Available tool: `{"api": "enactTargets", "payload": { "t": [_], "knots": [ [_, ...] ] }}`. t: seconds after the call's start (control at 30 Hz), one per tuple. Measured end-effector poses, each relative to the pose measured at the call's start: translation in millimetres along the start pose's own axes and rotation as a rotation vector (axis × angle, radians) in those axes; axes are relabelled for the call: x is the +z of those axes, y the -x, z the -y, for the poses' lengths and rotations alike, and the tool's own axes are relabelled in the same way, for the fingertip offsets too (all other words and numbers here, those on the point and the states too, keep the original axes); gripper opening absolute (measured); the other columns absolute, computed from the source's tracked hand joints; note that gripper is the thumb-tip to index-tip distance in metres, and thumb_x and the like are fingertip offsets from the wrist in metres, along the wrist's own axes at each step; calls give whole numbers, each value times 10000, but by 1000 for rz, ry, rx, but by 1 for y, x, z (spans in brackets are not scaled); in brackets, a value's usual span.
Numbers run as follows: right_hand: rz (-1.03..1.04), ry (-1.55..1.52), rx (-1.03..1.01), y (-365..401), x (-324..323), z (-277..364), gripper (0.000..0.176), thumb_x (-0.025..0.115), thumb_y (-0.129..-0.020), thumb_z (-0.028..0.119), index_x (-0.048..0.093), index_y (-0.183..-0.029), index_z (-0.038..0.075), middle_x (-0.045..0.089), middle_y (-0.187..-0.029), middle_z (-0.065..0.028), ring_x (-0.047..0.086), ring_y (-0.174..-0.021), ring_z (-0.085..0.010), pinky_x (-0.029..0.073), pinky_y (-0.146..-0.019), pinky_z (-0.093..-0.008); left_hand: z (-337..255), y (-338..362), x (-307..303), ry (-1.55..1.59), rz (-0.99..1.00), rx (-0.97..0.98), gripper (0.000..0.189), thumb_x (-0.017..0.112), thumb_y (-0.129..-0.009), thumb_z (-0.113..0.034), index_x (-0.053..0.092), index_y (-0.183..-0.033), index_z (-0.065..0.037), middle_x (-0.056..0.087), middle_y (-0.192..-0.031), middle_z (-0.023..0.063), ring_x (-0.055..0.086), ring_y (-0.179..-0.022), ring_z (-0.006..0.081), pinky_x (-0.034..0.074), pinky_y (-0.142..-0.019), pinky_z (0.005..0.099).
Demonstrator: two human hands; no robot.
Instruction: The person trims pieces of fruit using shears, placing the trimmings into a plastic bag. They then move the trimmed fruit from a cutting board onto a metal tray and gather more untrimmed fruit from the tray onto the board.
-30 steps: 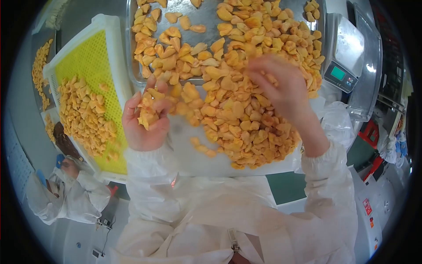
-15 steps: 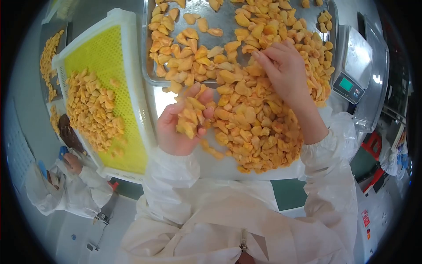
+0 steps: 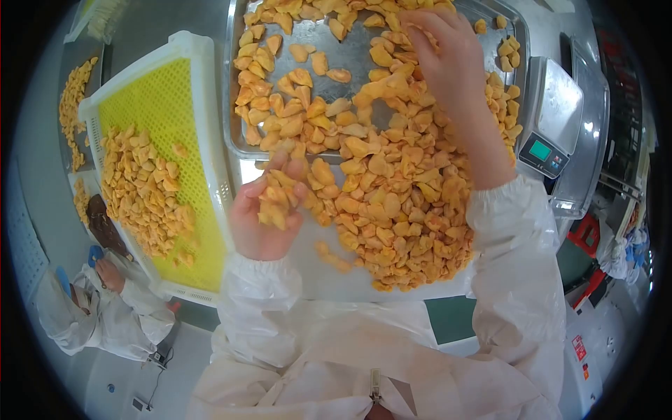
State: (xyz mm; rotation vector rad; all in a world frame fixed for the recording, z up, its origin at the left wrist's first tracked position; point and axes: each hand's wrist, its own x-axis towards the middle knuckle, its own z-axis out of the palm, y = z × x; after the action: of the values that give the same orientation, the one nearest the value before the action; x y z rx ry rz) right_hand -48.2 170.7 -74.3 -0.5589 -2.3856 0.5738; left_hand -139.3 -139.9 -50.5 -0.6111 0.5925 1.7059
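My left hand [image 3: 269, 213] is cupped around several small yellow-orange, fleshy-looking pieces [image 3: 278, 199], palm up between the yellow mesh rack and the pile. My right hand [image 3: 451, 59] reaches over the far part of the metal tray [image 3: 343, 63], thumb and fingers apart just above the pieces there. A big heap of the same pieces [image 3: 402, 217] spills from the tray's near edge onto the white surface below it. Loose pieces [image 3: 332, 257] lie beside the heap, nearer to me.
Left of the tray, a white-framed rack with yellow mesh [image 3: 199, 140] bears another pile [image 3: 143, 189]. A digital scale [image 3: 549, 150] with a green display stands at the right. Another person's hand [image 3: 110, 273], in a white sleeve, is at the lower left beside a dark brown object [image 3: 105, 224].
My right hand has moved away from me, from the middle of the heap to the tray's far part. The left hand, still holding pieces, has shifted slightly left and nearer to me.
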Motion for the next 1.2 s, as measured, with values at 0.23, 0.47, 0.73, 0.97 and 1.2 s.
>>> {"api": "enactTargets", "payload": {
  "t": [0.23,0.47,0.73,0.97,1.2],
  "knots": [
    [354,-52,-63,35,-7,11,137,680,-787,86,666,-923,83,627,-917,-32,602,-853,-242,502,-697,-338,1,-11,9,-66,13,-4,538,478,-893,-246,413,-1409,-109,533,-1314,112,592,-954,231,495,-538,280],
    [357,-526,504,51,-20,55,149,692,-783,97,679,-931,91,624,-837,-44,601,-742,-237,508,-669,-315,26,-21,53,-163,-82,-66,512,486,-900,-243,423,-1387,-96,526,-1330,143,530,-1224,304,575,-760,308],
    [527,-319,212,71,2,55,187,657,-834,129,673,-1009,65,641,-948,-81,601,-879,-269,487,-780,-345,24,-4,7,-162,-11,-8,411,469,-944,-366,494,-1282,-133,533,-1314,107,586,-1116,301,553,-627,319],
    [742,-447,551,70,-35,63,209,651,-794,91,673,-996,137,626,-1056,-72,569,-987,-275,475,-828,-350,2,7,-9,-71,108,86,267,457,-961,-326,489,-1151,-142,501,-1115,39,526,-999,224,542,-570,304],
    [118,193,-43,33,13,-16,286,666,-794,226,651,-1073,164,525,-1282,-92,484,-1140,-335,406,-934,-462,2,1,-3,-94,78,-17,142,489,-944,-305,491,-965,-165,468,-978,6,494,-867,171,389,-503,252]
  ]
}}
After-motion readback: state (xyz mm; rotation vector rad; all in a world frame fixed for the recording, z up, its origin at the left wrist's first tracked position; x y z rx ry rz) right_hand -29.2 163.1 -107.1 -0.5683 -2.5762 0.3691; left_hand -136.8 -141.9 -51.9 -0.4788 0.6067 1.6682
